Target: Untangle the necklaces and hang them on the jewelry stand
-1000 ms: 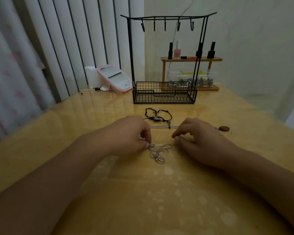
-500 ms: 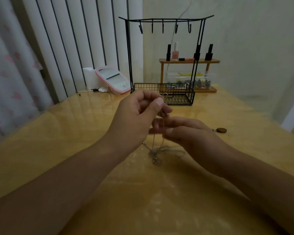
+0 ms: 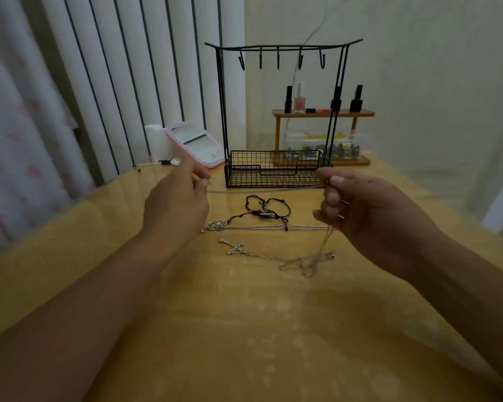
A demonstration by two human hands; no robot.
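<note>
The left hand pinches one end of a thin silver chain between thumb and forefinger. The right hand pinches the other end, its remaining fingers curled. Between the two hands the chain is stretched nearly level above the glossy yellow wooden table, in front of the black wire jewelry stand.

From the right hand a further length of fine chain drops to a loose tangled heap on the table. A strand runs from this heap to a silver cross pendant.

Hazards, as judged from this position:
- Pulling the hands further apart may tighten any knot left in the heap. Cause: tension applied before the loops are loosened.
- Lifting toward the stand may drag the heap and the cross pendant across the table. Cause: the strands look joined; whether they are one chain or two cannot be told.
- The dragged heap may catch the beaded silver chain or the black cord necklace, which lie just behind it.
- The fine chain may slip from a fingertip pinch.

Materials and shapes:
- Thin chain: very fine metal links, limp, smooth.
- Beaded chain: heavier, laid straight, with an ornate silver piece at its left end.
- Cord necklace: matte, looped, with a small bead cluster.
- Stand: rigid wire frame, five hooks on the top bar, all bare, and a mesh basket at the base.
</note>
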